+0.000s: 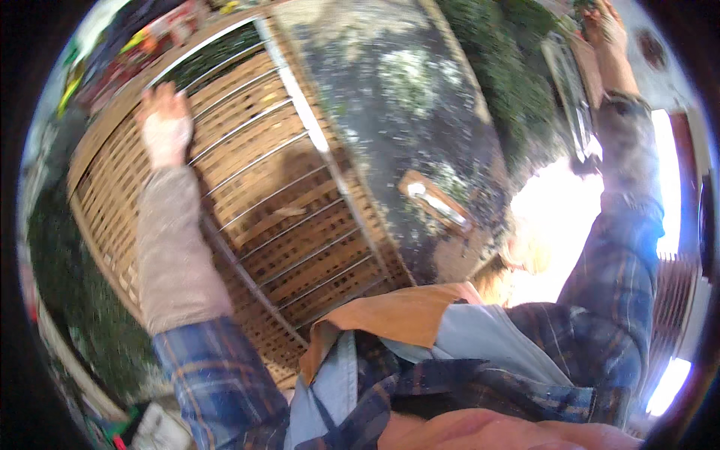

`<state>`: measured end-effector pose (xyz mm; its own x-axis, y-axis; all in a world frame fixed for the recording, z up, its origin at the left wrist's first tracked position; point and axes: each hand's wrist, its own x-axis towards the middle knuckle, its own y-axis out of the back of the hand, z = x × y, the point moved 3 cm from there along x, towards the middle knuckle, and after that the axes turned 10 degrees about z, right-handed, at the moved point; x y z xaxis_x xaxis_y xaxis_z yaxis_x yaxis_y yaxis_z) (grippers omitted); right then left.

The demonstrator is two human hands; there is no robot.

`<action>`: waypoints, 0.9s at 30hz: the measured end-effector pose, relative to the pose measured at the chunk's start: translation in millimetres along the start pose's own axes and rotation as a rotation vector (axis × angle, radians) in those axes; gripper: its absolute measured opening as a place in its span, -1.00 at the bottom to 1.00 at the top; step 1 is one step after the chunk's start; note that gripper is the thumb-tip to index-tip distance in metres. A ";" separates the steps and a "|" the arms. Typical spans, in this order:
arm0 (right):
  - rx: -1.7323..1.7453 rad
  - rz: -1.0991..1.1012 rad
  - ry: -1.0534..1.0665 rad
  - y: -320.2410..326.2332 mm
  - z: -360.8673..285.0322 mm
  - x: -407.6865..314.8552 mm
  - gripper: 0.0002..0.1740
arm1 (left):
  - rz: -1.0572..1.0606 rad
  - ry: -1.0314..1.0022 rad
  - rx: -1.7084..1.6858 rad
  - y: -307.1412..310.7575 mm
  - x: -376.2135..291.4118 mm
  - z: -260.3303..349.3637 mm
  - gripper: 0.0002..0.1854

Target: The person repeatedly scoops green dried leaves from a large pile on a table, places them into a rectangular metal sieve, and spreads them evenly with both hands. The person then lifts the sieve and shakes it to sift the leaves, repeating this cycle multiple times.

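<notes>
A large woven wicker basket (pixel 107 219) fills the left of the head view, with a metal ladder-like rack (pixel 298 112) lying across it. My left hand (pixel 166 124) reaches over the rack's far left side, its fingers extended near the frame; whether it touches the metal is unclear. My right hand (pixel 607 28) is raised at the upper right, its fingers bent around or against something dark green and blurred. A wooden-backed tool (pixel 436 202) with a pale metal part lies on the dark, litter-strewn surface to the right of the basket.
Green foliage (pixel 500 67) stands at the upper right, beside a long metal-and-glass object (pixel 568 95). Dark greenery (pixel 84 281) lies left of the basket. Colourful items (pixel 152 42) crowd the upper left. Bright light washes out the area below my right forearm.
</notes>
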<state>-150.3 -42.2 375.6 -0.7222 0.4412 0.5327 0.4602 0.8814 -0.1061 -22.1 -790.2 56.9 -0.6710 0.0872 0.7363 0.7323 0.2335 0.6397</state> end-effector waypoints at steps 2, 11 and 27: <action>0.084 -0.194 -0.042 -77.9 -5.8 -34.3 -0.92 | -0.116 0.121 -0.046 2.5 -0.8 1.4 -0.58; 0.377 -0.566 -0.189 -363.8 40.9 -232.9 -0.86 | 0.136 0.373 -0.340 22.8 -3.9 5.1 -0.45; -0.588 -1.055 0.654 -491.4 113.2 -389.0 -0.81 | 0.062 0.390 -0.298 26.0 -6.7 11.9 -0.42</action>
<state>-153.9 -627.9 125.5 -0.5655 -0.6909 0.4503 0.1167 0.4735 0.8730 0.1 -773.3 65.9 -0.5732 -0.2899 0.7664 0.8092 -0.0526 0.5852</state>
